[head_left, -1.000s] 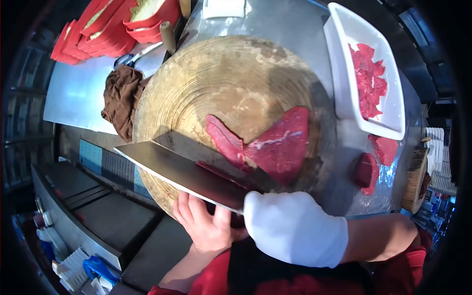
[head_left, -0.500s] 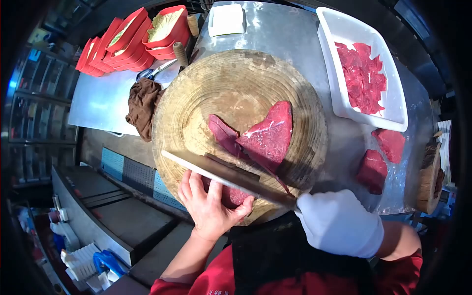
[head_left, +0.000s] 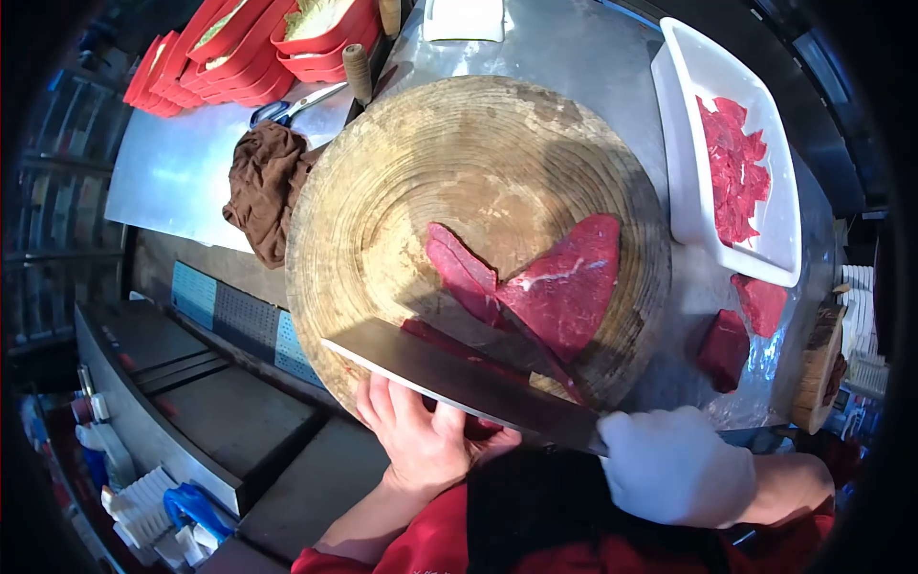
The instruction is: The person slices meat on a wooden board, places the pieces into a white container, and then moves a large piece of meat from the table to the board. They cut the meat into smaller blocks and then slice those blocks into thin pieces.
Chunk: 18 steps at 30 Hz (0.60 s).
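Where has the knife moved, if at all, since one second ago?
Yes. The knife has slid rightward along the chopping board: its tip stuck out past the left rim, now it lies at the rim.

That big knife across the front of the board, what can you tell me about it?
The cleaver is a broad rectangular blade of grey steel, its upper face in shadow. It is held nearly flat, slanting across the near edge of the round wooden chopping block, tip to the left. The white-gloved right hand grips its hidden handle. The bare left hand lies below it, fingertips under the blade. A slab of raw meat lies beyond.
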Motion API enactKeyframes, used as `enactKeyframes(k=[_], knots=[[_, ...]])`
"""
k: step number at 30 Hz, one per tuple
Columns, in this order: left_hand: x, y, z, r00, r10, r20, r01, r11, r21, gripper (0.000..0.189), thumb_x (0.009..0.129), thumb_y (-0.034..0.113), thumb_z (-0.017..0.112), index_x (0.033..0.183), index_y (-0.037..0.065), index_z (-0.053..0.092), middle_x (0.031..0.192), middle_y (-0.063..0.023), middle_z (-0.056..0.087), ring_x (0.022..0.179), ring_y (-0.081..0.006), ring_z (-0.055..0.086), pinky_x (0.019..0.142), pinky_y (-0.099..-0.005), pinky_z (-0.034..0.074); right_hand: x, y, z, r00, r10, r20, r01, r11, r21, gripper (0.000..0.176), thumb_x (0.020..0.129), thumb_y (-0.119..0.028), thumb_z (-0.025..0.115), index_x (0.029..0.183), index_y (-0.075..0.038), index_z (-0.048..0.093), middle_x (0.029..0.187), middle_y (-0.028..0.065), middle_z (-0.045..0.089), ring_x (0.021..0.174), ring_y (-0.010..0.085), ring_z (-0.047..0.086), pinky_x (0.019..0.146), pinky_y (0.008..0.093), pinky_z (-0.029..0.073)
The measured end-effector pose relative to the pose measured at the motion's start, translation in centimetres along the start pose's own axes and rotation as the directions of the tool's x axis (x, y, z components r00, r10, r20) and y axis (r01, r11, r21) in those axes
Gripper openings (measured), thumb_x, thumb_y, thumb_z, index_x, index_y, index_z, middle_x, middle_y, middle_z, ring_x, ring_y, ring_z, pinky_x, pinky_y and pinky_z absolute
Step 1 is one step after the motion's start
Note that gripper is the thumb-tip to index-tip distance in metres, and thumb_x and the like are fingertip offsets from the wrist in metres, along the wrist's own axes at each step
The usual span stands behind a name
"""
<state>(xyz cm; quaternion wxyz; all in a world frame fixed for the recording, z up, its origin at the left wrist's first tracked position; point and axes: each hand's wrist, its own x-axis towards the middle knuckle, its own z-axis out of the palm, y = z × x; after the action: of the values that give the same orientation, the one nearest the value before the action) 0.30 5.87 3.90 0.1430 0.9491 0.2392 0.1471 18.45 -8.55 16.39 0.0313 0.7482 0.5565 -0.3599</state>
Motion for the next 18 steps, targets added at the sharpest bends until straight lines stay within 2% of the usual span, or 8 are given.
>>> enactKeyframes(k=[3,4,5,8,9,11,12,18], knots=[[0.6,0.4,0.2,0.994,-0.021,-0.109,0.019,1.0,-0.02,0.067,0.065,0.055,0.077,0.113,0.01,0.063,0.122,-0.0255,0.048,0.111,-0.0466,0.047,0.096,-0.0612,0.033,4.8,-1.0,1.6,0.951,-0.164,-0.261,0.214,0.96,0.178,0.014,0.08,-0.015,0.064,0.082,-0.005,0.055,0.066,0.0117,0.059,0.056,0.0295,0.065,0.05,0.0426,0.051],[0.5,0.4,0.4,0.994,-0.017,-0.109,0.014,1.0,-0.025,0.067,0.065,0.055,0.077,0.113,0.01,0.063,0.122,-0.0255,0.048,0.111,-0.0466,0.047,0.096,-0.0612,0.033,6.2,-1.9,1.5,0.862,-0.273,-0.427,0.344,0.934,0.097,0.014,0.079,-0.013,0.064,0.081,-0.003,0.054,0.066,0.0118,0.059,0.058,0.0282,0.065,0.048,0.0399,0.05],[0.4,0.2,0.8,0.993,-0.023,-0.115,0.024,1.0,0.003,0.065,0.065,0.052,0.077,0.113,0.01,0.062,0.121,-0.0254,0.049,0.109,-0.0459,0.047,0.095,-0.0602,0.033,7.3,-2.9,0.9,0.905,-0.214,-0.367,0.306,0.928,0.212,0.016,0.077,-0.013,0.064,0.08,-0.001,0.054,0.067,0.0117,0.059,0.058,0.0262,0.065,0.047,0.0379,0.049],[0.4,0.4,0.4,0.994,0.022,-0.111,-0.012,0.996,0.086,0.062,0.065,0.045,0.076,0.114,0.011,0.061,0.117,-0.025,0.05,0.103,-0.0437,0.049,0.093,-0.0579,0.035,7.3,-2.6,1.2,0.793,-0.418,-0.443,0.421,0.902,-0.098,0.016,0.079,-0.014,0.063,0.082,0.0,0.054,0.064,0.0122,0.06,0.054,0.0279,0.065,0.048,0.0391,0.051],[0.4,0.8,0.1,0.996,0.019,-0.09,-0.013,0.998,0.067,0.062,0.066,0.046,0.076,0.115,0.011,0.061,0.116,-0.0248,0.05,0.104,-0.0435,0.049,0.093,-0.0572,0.035,6.4,-2.4,1.5,0.785,-0.419,-0.455,0.42,0.901,-0.106,0.016,0.079,-0.014,0.063,0.082,0.0,0.054,0.064,0.0122,0.06,0.054,0.0279,0.065,0.048,0.0391,0.051],[0.8,1.1,-0.3,0.994,0.01,-0.113,-0.005,0.999,0.044,0.066,0.066,0.051,0.077,0.116,0.011,0.061,0.117,-0.0238,0.05,0.108,-0.0428,0.049,0.095,-0.0552,0.035,4.3,-1.5,2.4,0.916,-0.169,-0.363,0.261,0.939,0.222,0.016,0.08,-0.014,0.062,0.084,0.0,0.055,0.064,0.0128,0.062,0.054,0.0294,0.065,0.05,0.0412,0.051],[0.6,1.3,-0.1,0.989,-0.004,-0.147,0.008,0.999,0.032,0.069,0.066,0.056,0.077,0.116,0.011,0.06,0.118,-0.0231,0.051,0.111,-0.0424,0.049,0.095,-0.0541,0.035,2.6,-0.7,2.3,0.968,-0.109,-0.225,0.138,0.984,0.115,0.017,0.08,-0.015,0.063,0.085,-0.001,0.055,0.064,0.0133,0.063,0.055,0.0319,0.065,0.051,0.0431,0.051],[0.5,2.1,-0.4,0.973,-0.128,-0.191,0.139,0.989,0.045,0.062,0.064,0.045,0.084,0.11,0.009,0.065,0.124,-0.024,0.048,0.116,-0.0418,0.046,0.099,-0.052,0.035,-1.3,3.0,3.1,0.951,-0.076,-0.3,0.087,0.996,0.024,0.011,0.078,-0.009,0.058,0.084,-0.002,0.053,0.061,0.0132,0.061,0.056,0.0292,0.066,0.049,0.0411,0.051]])
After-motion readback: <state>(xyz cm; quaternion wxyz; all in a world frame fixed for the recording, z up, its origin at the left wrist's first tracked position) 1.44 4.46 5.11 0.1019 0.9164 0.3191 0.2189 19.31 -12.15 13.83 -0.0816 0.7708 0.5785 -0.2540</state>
